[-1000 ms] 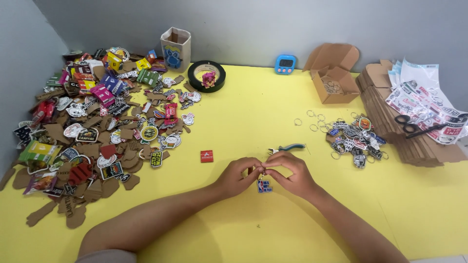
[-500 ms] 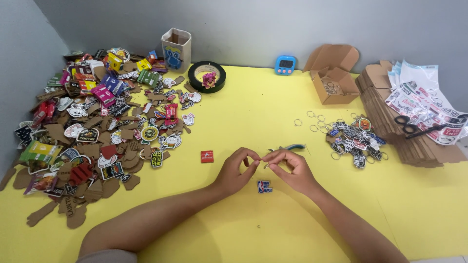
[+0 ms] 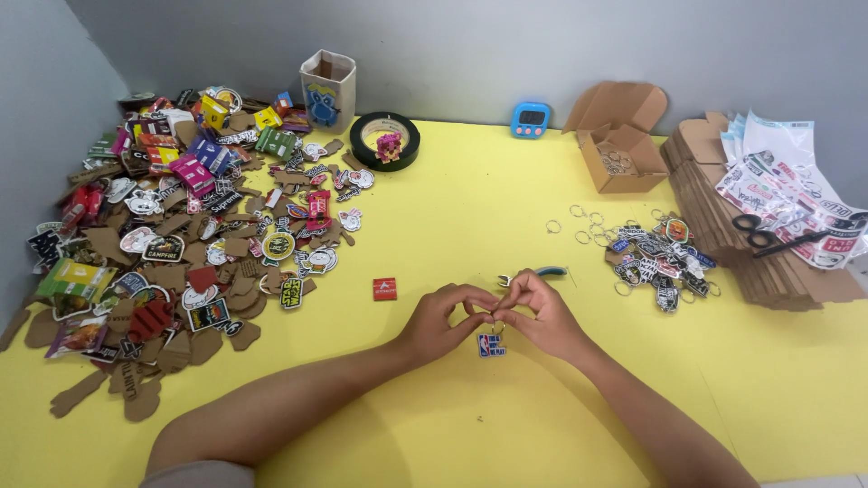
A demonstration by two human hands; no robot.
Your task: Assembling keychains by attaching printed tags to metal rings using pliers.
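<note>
Head view: your left hand (image 3: 445,318) and right hand (image 3: 533,316) meet fingertip to fingertip above the yellow bench (image 3: 470,217), fingers pinched together on something too small to make out. Small flat blue-and-red charm (image 3: 490,345) hangs or lies just beneath. Blue-handled pliers (image 3: 535,273) rest just behind your right hand.

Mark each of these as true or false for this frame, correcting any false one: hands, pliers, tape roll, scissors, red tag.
1. The left hand and right hand meet fingertip to fingertip above a small blue charm. True.
2. The pliers are in the left hand. False: they lie on the yellow table.
3. The black tape roll has a pink figure inside. True.
4. The scissors lie beside the red square tag. False: they lie on printed sheets far right.
</note>
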